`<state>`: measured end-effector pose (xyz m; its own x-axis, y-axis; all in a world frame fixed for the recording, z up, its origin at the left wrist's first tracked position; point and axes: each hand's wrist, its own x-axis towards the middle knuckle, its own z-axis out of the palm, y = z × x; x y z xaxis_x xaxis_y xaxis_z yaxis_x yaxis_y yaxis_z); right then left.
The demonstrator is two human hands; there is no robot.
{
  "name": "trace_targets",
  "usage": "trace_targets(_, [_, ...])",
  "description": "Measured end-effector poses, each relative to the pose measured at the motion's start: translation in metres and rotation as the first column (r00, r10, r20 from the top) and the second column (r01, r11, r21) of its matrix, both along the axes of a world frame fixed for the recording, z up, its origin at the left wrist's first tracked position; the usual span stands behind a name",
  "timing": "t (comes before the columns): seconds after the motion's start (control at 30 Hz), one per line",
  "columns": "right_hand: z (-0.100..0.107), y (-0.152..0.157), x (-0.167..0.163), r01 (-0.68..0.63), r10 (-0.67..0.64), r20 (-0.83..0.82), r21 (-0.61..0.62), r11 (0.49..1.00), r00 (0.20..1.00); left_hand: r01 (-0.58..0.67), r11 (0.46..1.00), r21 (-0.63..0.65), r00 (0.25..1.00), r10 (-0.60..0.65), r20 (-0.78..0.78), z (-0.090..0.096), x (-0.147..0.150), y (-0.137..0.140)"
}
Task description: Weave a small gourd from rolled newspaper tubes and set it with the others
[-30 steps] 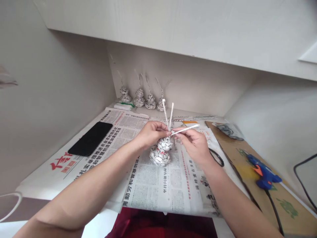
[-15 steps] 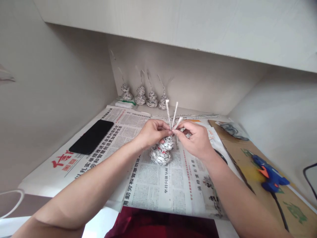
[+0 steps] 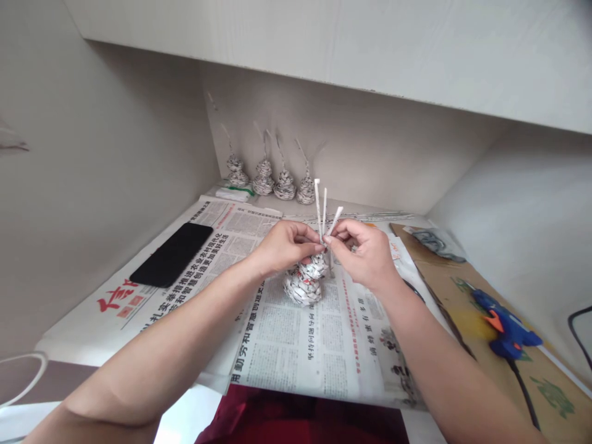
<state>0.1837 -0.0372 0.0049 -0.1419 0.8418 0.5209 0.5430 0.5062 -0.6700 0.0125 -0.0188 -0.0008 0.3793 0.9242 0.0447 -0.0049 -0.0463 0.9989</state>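
A gourd-shaped piece woven from rolled newspaper strips (image 3: 303, 288) stands in front of me, with a wide lower bulb and a smaller upper one. Several pale paper strips (image 3: 319, 206) rise from its top. My left hand (image 3: 290, 246) pinches the base of these strips between thumb and fingers. Close against it, my right hand (image 3: 363, 251) is closed, thumb and forefinger pinching a strip (image 3: 337, 217) that leans right. Part of the upper bulb is hidden behind my left fingers.
Newspaper (image 3: 296, 364) covers the table, with a black phone (image 3: 172, 254) at left. Several similar woven gourds (image 3: 263, 177) line the back wall. Thin paper rods (image 3: 374, 216) lie behind my hands. At right, a blue glue gun (image 3: 506, 327) rests on cardboard (image 3: 490, 364). A panel (image 3: 333, 49) overhangs above.
The strips have shifted: the left one stands a little higher, the middle one is more upright, and the right one has risen. Both hands remain at the top of the gourd.
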Motion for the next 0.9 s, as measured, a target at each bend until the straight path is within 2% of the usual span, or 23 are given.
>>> trace_targets(0.2, [0.000, 0.000, -0.002, 0.017, -0.018, 0.086, 0.011, 1.000, 0.996, -0.033, 0.997, 0.071, 0.998, 0.036, -0.042, -0.003, 0.000, -0.001])
trace_targets(0.23, [0.001, 0.001, -0.002, 0.034, -0.039, 0.125, 0.045, 0.998, 0.991, -0.029, 0.995, 0.093, 0.998, 0.034, -0.055, -0.003, 0.000, -0.002])
trace_targets(0.3, [0.006, 0.004, -0.002, 0.050, -0.097, 0.247, 0.188, 0.981, 0.964, -0.030, 0.990, 0.135, 0.996, 0.040, -0.075, -0.002, 0.002, -0.004])
trace_targets(0.37, [0.013, 0.007, 0.001, -0.001, -0.150, 0.368, 0.380, 0.925, 0.918, -0.049, 0.986, 0.158, 0.995, 0.061, -0.075, -0.002, 0.003, -0.005])
trace_targets(0.43, [0.019, 0.007, 0.005, -0.029, -0.222, 0.388, 0.546, 0.837, 0.895, -0.080, 0.984, 0.159, 0.994, 0.090, -0.056, -0.003, 0.004, -0.004])
trace_targets(0.53, [0.019, 0.001, 0.011, 0.135, -0.379, 0.203, 0.703, 0.698, 0.903, -0.121, 0.984, 0.130, 0.992, 0.125, -0.017, -0.005, 0.005, -0.001])
trace_targets(0.57, [0.015, -0.002, 0.012, 0.191, -0.406, 0.149, 0.704, 0.684, 0.902, -0.134, 0.984, 0.118, 0.991, 0.135, 0.005, -0.007, 0.005, 0.000])
trace_targets(0.6, [0.010, -0.005, 0.013, 0.217, -0.398, 0.128, 0.671, 0.709, 0.908, -0.148, 0.983, 0.107, 0.989, 0.145, 0.032, -0.008, 0.006, 0.001])
trace_targets(0.63, [0.005, -0.006, 0.012, 0.218, -0.360, 0.132, 0.593, 0.775, 0.924, -0.157, 0.983, 0.096, 0.987, 0.152, 0.058, -0.009, 0.006, 0.002])
trace_targets(0.7, [-0.008, -0.007, 0.008, 0.201, -0.238, 0.087, 0.313, 0.928, 0.967, -0.161, 0.984, 0.079, 0.983, 0.153, 0.099, -0.012, 0.007, 0.003])
trace_targets(0.73, [-0.014, -0.006, 0.006, 0.155, -0.159, 0.016, 0.145, 0.977, 0.987, -0.156, 0.985, 0.074, 0.983, 0.147, 0.111, -0.013, 0.008, 0.003])
trace_targets(0.77, [-0.020, -0.004, 0.003, 0.090, -0.090, -0.085, -0.005, 0.996, 0.992, -0.146, 0.987, 0.071, 0.984, 0.137, 0.117, -0.014, 0.009, 0.003])
trace_targets(0.8, [-0.024, -0.002, 0.001, 0.025, -0.047, -0.193, -0.112, 0.993, 0.980, -0.137, 0.988, 0.069, 0.984, 0.128, 0.122, -0.015, 0.010, 0.002])
trace_targets(0.83, [-0.028, 0.001, -0.001, -0.025, -0.027, -0.289, -0.176, 0.984, 0.957, -0.130, 0.989, 0.067, 0.985, 0.121, 0.127, -0.015, 0.011, 0.002])
trace_targets(0.9, [-0.034, 0.004, -0.003, -0.070, -0.030, -0.421, -0.220, 0.973, 0.907, -0.121, 0.991, 0.060, 0.985, 0.113, 0.131, -0.016, 0.012, 0.001])
